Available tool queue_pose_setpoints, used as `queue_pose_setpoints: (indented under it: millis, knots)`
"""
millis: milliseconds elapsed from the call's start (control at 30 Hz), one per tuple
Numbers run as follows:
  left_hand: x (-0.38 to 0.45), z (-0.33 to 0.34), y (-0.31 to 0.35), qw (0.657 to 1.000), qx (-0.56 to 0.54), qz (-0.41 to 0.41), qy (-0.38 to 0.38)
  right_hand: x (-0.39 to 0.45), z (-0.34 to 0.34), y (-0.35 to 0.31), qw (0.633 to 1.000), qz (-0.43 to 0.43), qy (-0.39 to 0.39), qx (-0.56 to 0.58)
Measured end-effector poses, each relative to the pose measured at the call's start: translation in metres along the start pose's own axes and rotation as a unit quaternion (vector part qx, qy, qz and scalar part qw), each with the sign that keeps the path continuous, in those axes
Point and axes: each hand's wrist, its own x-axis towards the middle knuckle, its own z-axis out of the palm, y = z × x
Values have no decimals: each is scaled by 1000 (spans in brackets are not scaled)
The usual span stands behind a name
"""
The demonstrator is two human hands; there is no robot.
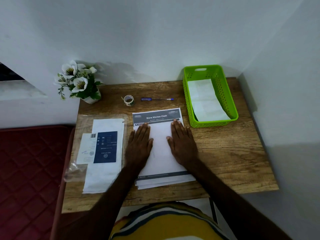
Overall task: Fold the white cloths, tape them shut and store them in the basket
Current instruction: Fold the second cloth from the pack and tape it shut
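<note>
The white cloths not yet dealt with lay in a clear wrapper at the near left of the wooden table, one stack with a dark blue label card across it, its long axis running away from the person, from the near edge toward the wall. Both hands were flat and empty, fingers straight, pressing on the printed sheets in the middle of the table: the left hand on the left half of the paper, the right hand on the right half. The stack sat just beside the left hand, so by my judgement that hand was the nearer one for the reach, with a sideways move to the left. Farther back, beyond the sheets, stood a roll of tape and, to its right, a blue pen. At the far right corner the green basket held at least one folded white cloth, well apart from the wrapped stack and on the right hand's side.
</note>
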Motion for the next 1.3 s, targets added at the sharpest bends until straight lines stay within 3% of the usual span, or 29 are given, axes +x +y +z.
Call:
queue_pose_setpoints:
  millis: [333, 500, 700, 833, 1033, 1300]
  knots:
    - [2, -7, 3, 999, -26, -14, -12, 6, -13, -9, 999, 29, -29, 11]
    - [10, -14, -2, 998, -49, -21, -42, 21, -29, -8, 995, -68, -7, 69]
    - [22, -27, -8, 1000, -3, -1, -28, 53, -55, -8, 985, -90, -145, 37]
    - [39, -39, -8, 994, -36, -30, -97, 66, -57, -4, 978, -65, -198, 21]
    - [65, -57, 0, 981, 6, -51, -189, 80, -64, -8, 973, -46, -222, 53]
    - [73, -67, 8, 972, 9, -62, -226, 84, -66, -6, 971, -45, -224, 62]
